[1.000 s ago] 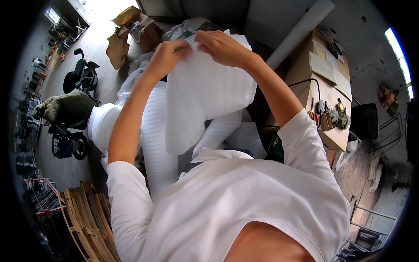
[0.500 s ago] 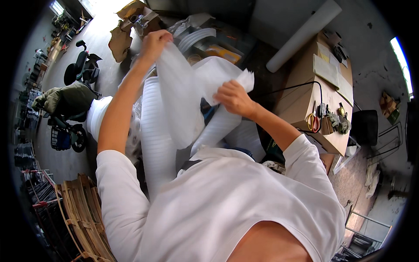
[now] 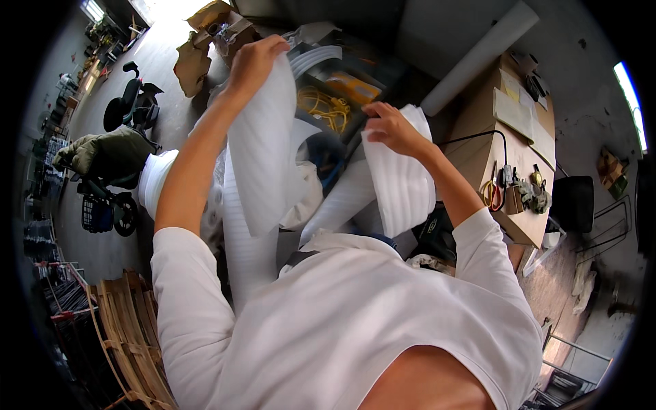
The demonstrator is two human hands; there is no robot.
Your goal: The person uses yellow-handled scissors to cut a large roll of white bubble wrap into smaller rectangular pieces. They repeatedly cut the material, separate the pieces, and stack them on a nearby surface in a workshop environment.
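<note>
My left hand [image 3: 258, 67] is raised at the upper left, its fingers closed on the top of a long white foam sheet [image 3: 263, 150] that hangs down in front of me. Off to the right, my right hand [image 3: 396, 131] has its fingers curled at the upper edge of a second white foam piece [image 3: 403, 188], folded and ribbed, which hangs below it. A gap separates the two pieces. Behind the left sheet, a long ribbed white foam length [image 3: 249, 263] reaches down toward my waist, partly covered.
Yellow cord [image 3: 326, 111] lies in a bin beyond my hands. A brown box [image 3: 229, 34] stands far left, near a parked scooter [image 3: 123, 109]. At right, a bench [image 3: 478, 150] carries scissors [image 3: 490, 193]; a white roll [image 3: 478, 58] leans behind it. Wooden pallets [image 3: 130, 335] are lower left.
My hands have moved apart, the left slightly up, the right to the right. The white foam between them has separated into two pieces, uncovering the yellow cord.
</note>
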